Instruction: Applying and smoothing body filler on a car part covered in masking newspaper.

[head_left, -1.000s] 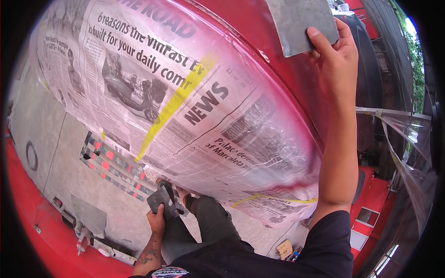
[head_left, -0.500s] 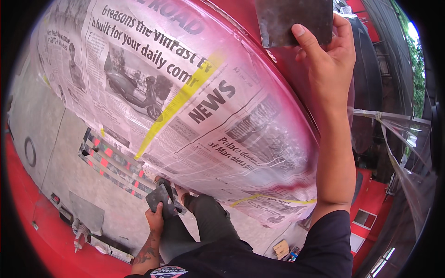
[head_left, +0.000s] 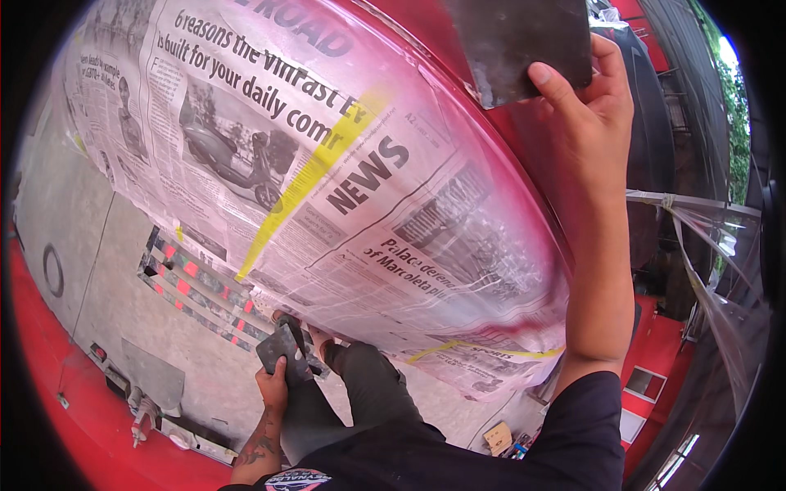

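My right hand (head_left: 591, 123), at the upper right, grips a square dark sheet (head_left: 517, 37) with its thumb on the face and fingers behind, over a curved red painted panel (head_left: 528, 147). Whether the sheet touches the paint is unclear. Newspaper (head_left: 458, 237) masks the large surface beside the panel, with yellow tape (head_left: 303, 192) across it and pink overspray toward the edge. Low down, near my legs, my left hand (head_left: 272, 380) holds a smaller dark grey flat piece (head_left: 277, 352), thumb over it.
Below the masked surface lies concrete floor (head_left: 90, 270) with a slatted grate (head_left: 196, 286), a black ring (head_left: 53, 270) and a metal tool (head_left: 143, 413). A red surface borders the left. At right hang clear plastic strips (head_left: 712, 303) on a rail, near dark panels.
My right hand and sheet have shifted left, rising briefly and then coming lower. The sheet's face looks darker than a second ago. My left hand has barely moved.
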Demonstrator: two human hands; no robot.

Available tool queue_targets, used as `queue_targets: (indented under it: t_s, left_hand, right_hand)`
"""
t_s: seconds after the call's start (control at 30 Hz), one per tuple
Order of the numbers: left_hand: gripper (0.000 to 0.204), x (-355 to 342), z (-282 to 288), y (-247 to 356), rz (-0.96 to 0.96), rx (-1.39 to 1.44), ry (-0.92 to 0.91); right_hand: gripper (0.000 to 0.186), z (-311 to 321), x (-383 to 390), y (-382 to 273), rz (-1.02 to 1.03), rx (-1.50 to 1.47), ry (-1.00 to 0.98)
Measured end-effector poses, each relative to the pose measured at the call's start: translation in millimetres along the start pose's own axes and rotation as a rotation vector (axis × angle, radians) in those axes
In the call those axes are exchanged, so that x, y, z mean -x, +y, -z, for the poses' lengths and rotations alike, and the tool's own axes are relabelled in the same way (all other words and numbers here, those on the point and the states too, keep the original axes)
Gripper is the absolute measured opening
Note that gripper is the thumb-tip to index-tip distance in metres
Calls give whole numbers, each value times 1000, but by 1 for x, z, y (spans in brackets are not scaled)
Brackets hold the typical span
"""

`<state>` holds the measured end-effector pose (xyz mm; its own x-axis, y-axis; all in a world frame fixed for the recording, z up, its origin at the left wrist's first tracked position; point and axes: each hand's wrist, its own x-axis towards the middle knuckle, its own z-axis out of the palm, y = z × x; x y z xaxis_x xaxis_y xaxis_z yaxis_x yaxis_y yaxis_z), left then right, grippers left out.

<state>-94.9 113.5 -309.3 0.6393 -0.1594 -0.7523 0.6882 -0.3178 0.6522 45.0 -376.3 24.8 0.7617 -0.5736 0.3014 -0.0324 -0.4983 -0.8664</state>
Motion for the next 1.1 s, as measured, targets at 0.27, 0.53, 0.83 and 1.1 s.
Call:
queue_targets:
  t_s: [0.27, 0.53, 0.83, 1.1]
  left_hand:
    - [28, 1, 1, 2, -20, 27, 1]
    - [31, 14, -11, 34, -62, 188, -57]
    - [46, 101, -129, 311, -194, 936, -718]
    - [44, 123, -123, 351, -398, 994, -680]
  right_hand:
    - [29, 60, 24, 10, -52, -466, 114]
    - [43, 70, 113, -24, -297, -721, 248]
    - [45, 1, 190, -99, -751, -1256, 187]
    - [42, -1, 165, -107, -578, -687, 370]
